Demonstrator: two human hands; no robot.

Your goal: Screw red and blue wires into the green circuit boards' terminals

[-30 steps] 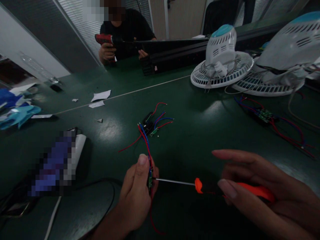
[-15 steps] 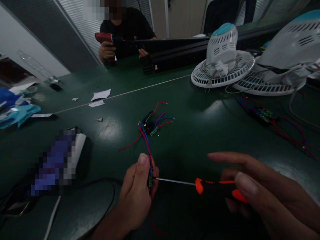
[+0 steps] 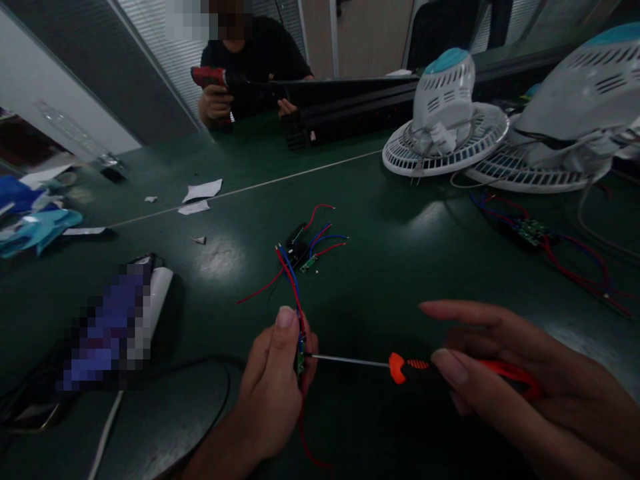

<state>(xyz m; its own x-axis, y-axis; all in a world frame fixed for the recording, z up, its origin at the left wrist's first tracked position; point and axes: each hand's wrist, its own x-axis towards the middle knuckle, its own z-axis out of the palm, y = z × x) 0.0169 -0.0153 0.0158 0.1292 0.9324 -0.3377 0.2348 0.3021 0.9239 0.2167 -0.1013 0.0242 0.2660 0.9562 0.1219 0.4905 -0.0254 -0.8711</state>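
A: Dead centre, low down: see a green circuit board (image 3: 301, 357), stood on edge in the left hand (image 3: 270, 383), over a dark green table (image 3: 370, 287).

B: Held how?

A: Pinched snugly, thumb along one face, fingers tucked round behind. Trails red and blue wires (image 3: 295, 287) away from the top, plus a red lead (image 3: 303, 427) below, towards the near edge of view.

B: And in from the right?

A: Screwdriver (image 3: 415, 372)! Lies almost level, orange and black at the handle, thin metal shaft running to the board. Can't tell exactly what the tip touches; too small to read.

B: Right hand (image 3: 560, 373)?

A: Curls loosely about the handle, thumb resting on top, index finger stretched out past it. Further out, just beyond the wire ends: spot a cluster of black modules (image 3: 297, 255) with short red and blue leads.

B: Over to the right?

A: Another wired board (image 3: 531, 231), flat on the table, and behind it two white fan units, the smaller one (image 3: 443, 107) beside the bigger one (image 3: 575, 107).

B: Left side?

A: Paper scraps (image 3: 203, 191), crumpled blue plastic (image 3: 43, 230), a clear bottle (image 3: 75, 137) tipped over at a slant.

B: Far side?

A: Across the table, a co-worker (image 3: 265, 50) in black, gripping a red drill (image 3: 207, 76) beside a long black casing (image 3: 360, 110).
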